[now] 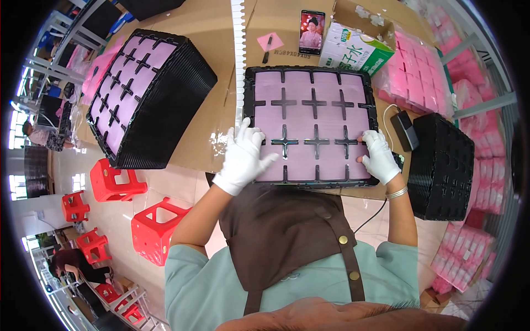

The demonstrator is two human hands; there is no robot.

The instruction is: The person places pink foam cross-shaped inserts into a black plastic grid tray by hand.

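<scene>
In front of me on the table lies a black plastic tray [248,91] with raised cross-shaped dividers and pale pink-purple pieces [301,132] filling its compartments. My left hand [243,157], in a white glove, rests on the tray's left rim with its fingers spread and its thumb over a lower-left piece. At the right rim, my right hand [381,158] touches the tray. Its glove leaves the thumb and index fingertips bare; they stand apart, slightly bent, over the edge. Neither hand is seen lifting anything.
A tall stack of black trays [176,105] stands at left, its top filled. Empty-looking black trays [441,165] sit at right beside a black power adapter [406,131]. Behind are a phone [312,33], a pen [268,48], a carton [356,47] and bagged pink pieces [414,71]. Red stools [157,229] stand left.
</scene>
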